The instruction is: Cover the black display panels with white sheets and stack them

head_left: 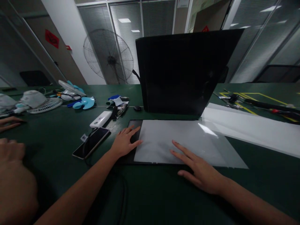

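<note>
A glossy clear-and-white sheet (154,137) lies over a flat black panel (134,123) in front of me, its right end reaching past the panel. My left hand (124,140) rests with fingers spread on the panel's left part, fingertips at the sheet's left edge. Over the sheet's front middle is my right hand (197,168), fingers stretched out and apart; whether it touches the sheet I cannot tell. Neither hand holds anything. Behind the panel stands a large black box-like object (182,75), tilted at its right side.
Left of my hand lie a phone (91,143) with a cable and a white power bank (101,119). White fan parts (35,100) and a blue fan blade (84,102) sit farther left. Another person's hand (10,122) is at the left edge. White sheets (253,128) lie to the right.
</note>
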Tool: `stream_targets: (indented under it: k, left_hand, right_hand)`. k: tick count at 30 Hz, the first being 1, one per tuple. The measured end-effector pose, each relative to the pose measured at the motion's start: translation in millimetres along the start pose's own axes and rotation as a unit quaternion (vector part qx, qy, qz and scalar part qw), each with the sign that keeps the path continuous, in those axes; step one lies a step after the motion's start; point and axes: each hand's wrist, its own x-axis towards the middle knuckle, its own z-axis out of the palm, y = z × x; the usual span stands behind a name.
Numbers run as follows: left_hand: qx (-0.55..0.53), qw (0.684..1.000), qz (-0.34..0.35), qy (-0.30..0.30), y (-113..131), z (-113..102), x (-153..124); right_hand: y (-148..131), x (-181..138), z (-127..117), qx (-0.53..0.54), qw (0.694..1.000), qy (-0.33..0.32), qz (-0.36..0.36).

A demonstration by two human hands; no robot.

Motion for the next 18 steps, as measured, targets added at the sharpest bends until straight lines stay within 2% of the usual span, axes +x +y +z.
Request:
stream_targets:
  k: [3, 6, 9, 11, 14, 18]
  left_hand:
    - [-0.007, 0.999, 0.000, -0.050, -5, 3, 1]
    - [-0.020, 0.997, 0.010, -0.079, -13, 3, 3]
    - [-0.035, 0.997, 0.008, -0.072, -22, 3, 6]
    - [-0.040, 0.998, -0.006, -0.049, -26, 4, 8]
    - [-0.035, 0.999, -0.033, -0.018, -24, 5, 9]
    - [-0.030, 0.999, -0.038, -0.022, -14, 7, 6]
  right_hand:
    - [43, -5, -13, -0.039, 0.993, 0.100, 0.040]
    - [113, -22, -27, -0.101, 0.969, 0.182, 0.134]
    - [183, -52, -38, -0.126, 0.948, 0.177, 0.231]
    - [214, -71, -43, -0.106, 0.935, 0.164, 0.295]
    - [230, -84, -48, -0.076, 0.922, 0.144, 0.352]
    - [223, -82, -54, -0.087, 0.907, 0.121, 0.395]
